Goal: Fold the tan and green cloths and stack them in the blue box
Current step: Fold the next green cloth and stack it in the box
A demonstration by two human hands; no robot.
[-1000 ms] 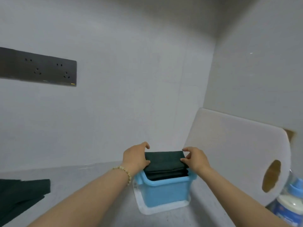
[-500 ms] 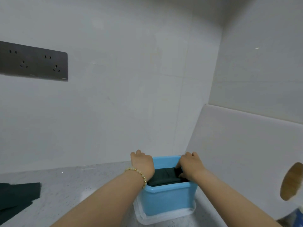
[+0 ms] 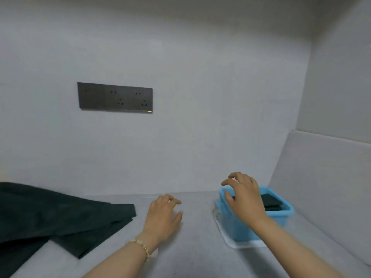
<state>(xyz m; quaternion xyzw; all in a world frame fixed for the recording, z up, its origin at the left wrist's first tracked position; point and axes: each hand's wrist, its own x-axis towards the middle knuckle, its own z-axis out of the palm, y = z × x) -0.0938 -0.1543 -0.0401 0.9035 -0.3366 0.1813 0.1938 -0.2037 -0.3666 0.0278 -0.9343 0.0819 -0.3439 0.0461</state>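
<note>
1. Beneath the right fingers (image 3: 230,182), now lifting off spread and empty, a folded cloth (image 3: 271,201) is lying in the box (image 3: 234,227).
2. Left of the left fingers (image 3: 172,200), also empty and withdrawing, a loose cloth (image 3: 60,217) is waiting on the tabletop (image 3: 196,247), likely next.

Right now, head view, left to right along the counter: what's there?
Unfolded green cloth → left hand → blue box → white board leaning on the side wall. The right hand overlaps the box, so omitted.
</note>
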